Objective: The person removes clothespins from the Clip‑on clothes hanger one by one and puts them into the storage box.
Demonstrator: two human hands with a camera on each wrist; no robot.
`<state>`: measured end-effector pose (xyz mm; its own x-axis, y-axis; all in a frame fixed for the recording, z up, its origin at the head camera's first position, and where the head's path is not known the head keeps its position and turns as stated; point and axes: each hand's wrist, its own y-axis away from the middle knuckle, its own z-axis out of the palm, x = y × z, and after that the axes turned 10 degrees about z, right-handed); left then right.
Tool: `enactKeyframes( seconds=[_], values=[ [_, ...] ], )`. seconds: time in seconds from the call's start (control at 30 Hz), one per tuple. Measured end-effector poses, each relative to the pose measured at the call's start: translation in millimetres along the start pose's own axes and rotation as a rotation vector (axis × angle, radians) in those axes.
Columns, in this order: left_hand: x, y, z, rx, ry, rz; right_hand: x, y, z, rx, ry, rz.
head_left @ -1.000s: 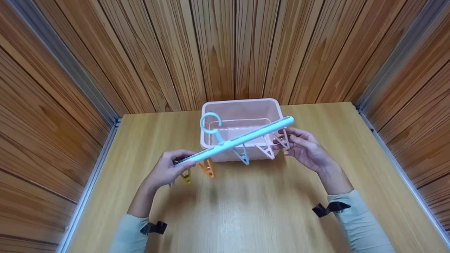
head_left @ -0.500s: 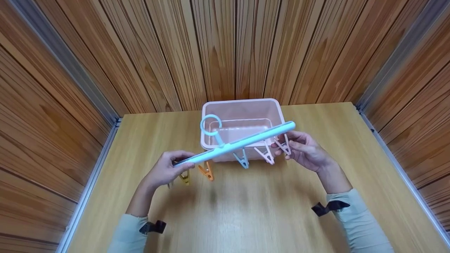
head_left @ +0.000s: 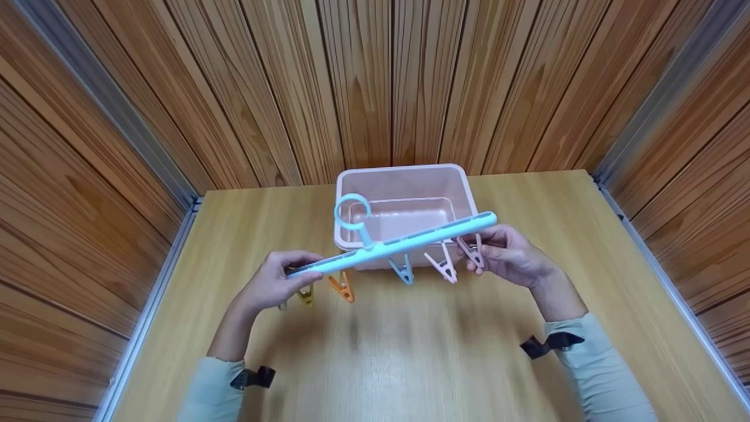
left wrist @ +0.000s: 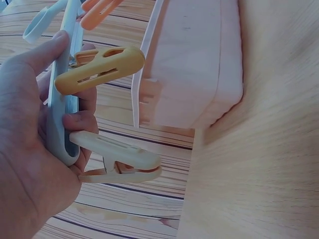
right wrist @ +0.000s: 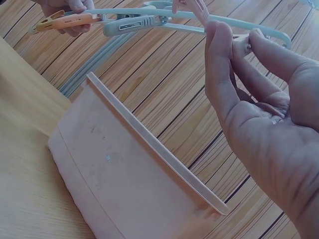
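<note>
Hanger dipped: left fingers grip, right pinch clip; basket floor: head view only.

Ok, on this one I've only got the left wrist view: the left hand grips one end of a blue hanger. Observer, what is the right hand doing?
Observer: The right hand pinches a pink clip near the other end of the hanger.
Operator: And between that clip and the orange clip at the top of my picture, is there anything on the hanger?
Observer: Yes, two more: a blue clip, then a second pink clip closer to the right hand.
</note>
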<state>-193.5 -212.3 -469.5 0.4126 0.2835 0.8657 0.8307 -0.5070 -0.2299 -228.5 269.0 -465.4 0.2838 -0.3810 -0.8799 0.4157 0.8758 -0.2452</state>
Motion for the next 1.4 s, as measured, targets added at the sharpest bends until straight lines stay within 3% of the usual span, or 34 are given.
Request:
enactKeyframes(
  seconds=[0.2,0.5,0.73,1.4],
  values=[
    [2.8,2.7,-2.5,0.002,-0.010,0.000,-0.2,0.1,0.4,-0.078,0.002,0.028],
    [-0.1,2.1,0.2,0.046,-0.021,0.048,2.4,-3.7,3.2,0.029,-0.043,0.054],
    [0.8,0.3,2.7,0.052,-0.027,0.031,5.9,-6.4,3.8,0.030,-0.069,0.021],
    [2.9,-12.4,-6.4,0.006,-0.051,0.020,-3.2,-7.1,6.5,0.130,-0.017,-0.010]
  ],
)
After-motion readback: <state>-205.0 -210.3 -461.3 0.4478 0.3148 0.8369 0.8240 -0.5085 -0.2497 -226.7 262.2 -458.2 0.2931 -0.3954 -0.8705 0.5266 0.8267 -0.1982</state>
